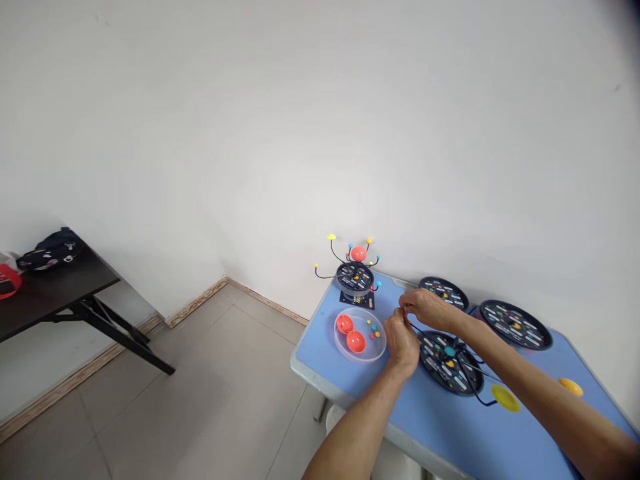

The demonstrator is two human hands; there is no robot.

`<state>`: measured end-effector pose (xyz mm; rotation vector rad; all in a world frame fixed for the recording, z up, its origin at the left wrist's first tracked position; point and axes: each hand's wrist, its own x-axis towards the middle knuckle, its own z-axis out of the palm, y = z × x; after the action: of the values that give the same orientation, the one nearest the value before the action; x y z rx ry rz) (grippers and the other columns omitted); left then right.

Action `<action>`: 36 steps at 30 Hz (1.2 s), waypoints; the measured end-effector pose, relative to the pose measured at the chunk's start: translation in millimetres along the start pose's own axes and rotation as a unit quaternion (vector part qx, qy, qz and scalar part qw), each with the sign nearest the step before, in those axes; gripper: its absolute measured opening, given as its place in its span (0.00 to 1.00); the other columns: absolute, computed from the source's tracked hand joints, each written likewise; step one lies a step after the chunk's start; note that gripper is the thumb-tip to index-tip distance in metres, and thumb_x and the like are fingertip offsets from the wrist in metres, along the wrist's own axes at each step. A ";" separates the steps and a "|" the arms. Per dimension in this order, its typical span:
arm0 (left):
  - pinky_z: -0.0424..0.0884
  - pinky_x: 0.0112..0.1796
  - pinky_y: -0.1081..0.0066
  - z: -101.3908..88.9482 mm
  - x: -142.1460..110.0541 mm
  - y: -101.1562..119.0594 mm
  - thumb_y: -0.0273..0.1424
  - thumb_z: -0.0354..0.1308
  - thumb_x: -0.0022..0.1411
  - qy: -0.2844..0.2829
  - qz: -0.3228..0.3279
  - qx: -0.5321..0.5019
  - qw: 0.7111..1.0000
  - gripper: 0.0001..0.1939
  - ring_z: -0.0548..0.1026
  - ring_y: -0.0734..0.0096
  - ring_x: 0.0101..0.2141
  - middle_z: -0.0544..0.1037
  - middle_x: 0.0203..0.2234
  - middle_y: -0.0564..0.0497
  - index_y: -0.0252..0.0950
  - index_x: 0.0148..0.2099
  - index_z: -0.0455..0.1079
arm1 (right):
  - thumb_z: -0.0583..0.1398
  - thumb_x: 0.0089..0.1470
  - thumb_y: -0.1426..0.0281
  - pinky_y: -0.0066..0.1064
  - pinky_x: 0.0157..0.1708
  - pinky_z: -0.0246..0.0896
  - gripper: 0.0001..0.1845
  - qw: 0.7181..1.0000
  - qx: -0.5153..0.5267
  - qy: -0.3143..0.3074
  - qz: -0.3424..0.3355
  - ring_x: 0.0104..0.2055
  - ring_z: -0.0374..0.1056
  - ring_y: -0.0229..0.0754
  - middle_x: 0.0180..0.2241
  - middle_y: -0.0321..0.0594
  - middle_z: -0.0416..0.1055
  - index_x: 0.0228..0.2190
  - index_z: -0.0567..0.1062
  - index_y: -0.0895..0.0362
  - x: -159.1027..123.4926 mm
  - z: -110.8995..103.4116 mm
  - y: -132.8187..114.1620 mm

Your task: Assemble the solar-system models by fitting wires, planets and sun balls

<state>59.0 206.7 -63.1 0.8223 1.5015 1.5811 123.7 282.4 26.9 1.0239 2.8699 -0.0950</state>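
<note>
My left hand (403,341) and my right hand (425,309) meet over the near middle of the table, fingers pinched together. A thin black rod (418,329) runs from the left hand's fingers toward a round black base (443,373) printed with planets. What the right fingertips pinch is hidden. On the base sits a teal hub (450,351) with several black rods. One rod carries a yellow ringed disc (505,398) at its end. Left of my hands lies a clear round tray (345,353) with two red half-shells (356,342) and several small coloured balls.
An assembled planet model (356,273) stands at the blue table's (315,353) back left corner. Two more black discs (515,325) lie along the wall. An orange piece (571,387) rests at the right. A black table (60,287) with a dark bag (53,250) is far left.
</note>
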 end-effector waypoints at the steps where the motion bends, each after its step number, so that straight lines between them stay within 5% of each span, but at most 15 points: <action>1: 0.67 0.26 0.72 0.4 0.2 -0.9 0.30 0.52 0.64 0.002 0.004 0.006 1.000 0.10 0.68 0.72 0.19 0.69 0.16 0.55 0.35 0.34 0.73 | 0.58 0.64 0.67 0.36 0.40 0.67 0.11 1.000 0.005 0.003 0.001 0.37 0.72 0.40 0.32 0.36 0.76 0.31 0.76 0.58 -0.5 0.6 0.8; 7: 0.69 0.27 0.71 1.1 1.3 -4.0 0.29 0.51 0.65 0.006 0.032 0.054 0.998 0.11 0.70 0.70 0.21 0.71 0.18 0.52 0.35 0.35 0.74 | 0.58 0.63 0.70 0.34 0.36 0.65 0.12 0.999 0.031 0.018 0.019 0.31 0.72 0.39 0.27 0.35 0.75 0.28 0.76 0.58 -0.5 2.0 5.0; 13: 0.71 0.29 0.70 -1.8 0.2 2.0 0.28 0.49 0.66 0.005 0.055 0.094 0.994 0.12 0.74 0.67 0.24 0.75 0.23 0.48 0.35 0.36 0.75 | 0.55 0.55 0.79 0.30 0.37 0.62 0.14 0.999 0.044 0.020 -0.002 0.36 0.74 0.44 0.32 0.42 0.80 0.30 0.80 0.57 -1.3 3.9 8.2; 27: 0.64 0.29 0.71 -5.2 -1.7 7.9 0.18 0.45 0.63 0.001 0.093 0.169 0.981 0.16 0.71 0.69 0.20 0.75 0.19 0.50 0.33 0.36 0.75 | 0.55 0.47 0.86 0.30 0.32 0.58 0.14 0.998 -0.064 0.008 -0.025 0.34 0.74 0.46 0.32 0.48 0.77 0.28 0.77 0.59 -4.8 2.4 3.1; 36: 0.67 0.31 0.68 -8.0 -3.8 14.3 0.19 0.45 0.65 0.003 0.100 0.190 0.977 0.17 0.75 0.64 0.25 0.79 0.24 0.43 0.31 0.39 0.77 | 0.58 0.62 0.73 0.33 0.36 0.66 0.10 1.000 0.002 0.009 -0.019 0.32 0.72 0.38 0.28 0.33 0.75 0.28 0.74 0.58 -3.9 9.9 13.3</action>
<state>52.4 199.7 -49.3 1.2159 1.8036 1.4530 135.8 289.4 17.1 0.9760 2.9078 -0.0957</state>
